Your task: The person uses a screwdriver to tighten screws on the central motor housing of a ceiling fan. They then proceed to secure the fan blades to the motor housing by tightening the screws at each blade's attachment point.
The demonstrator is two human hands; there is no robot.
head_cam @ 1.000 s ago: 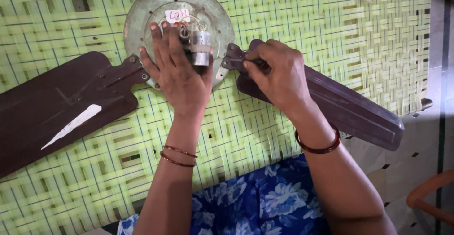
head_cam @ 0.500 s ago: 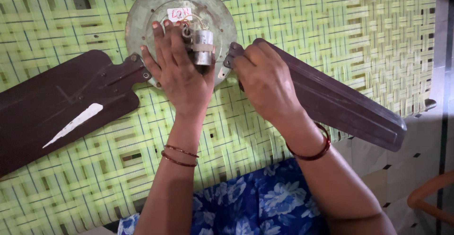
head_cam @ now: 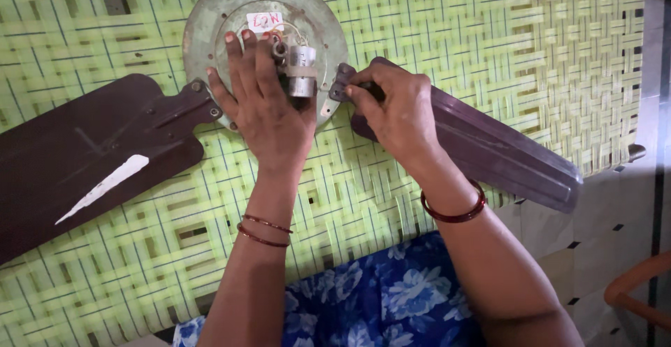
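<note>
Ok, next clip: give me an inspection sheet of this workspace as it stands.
Surface: green woven mat.
Job's things: round fan motor housing, grey capacitor at its centre; two brown blades, left blade and right blade.
Clutter: nothing seen.
Hands: left hand flat on the housing; right hand grips the right blade's bracket end.
Cables: thin wires by the capacitor.
Surroundings: blue floral cloth, tiled floor.
</note>
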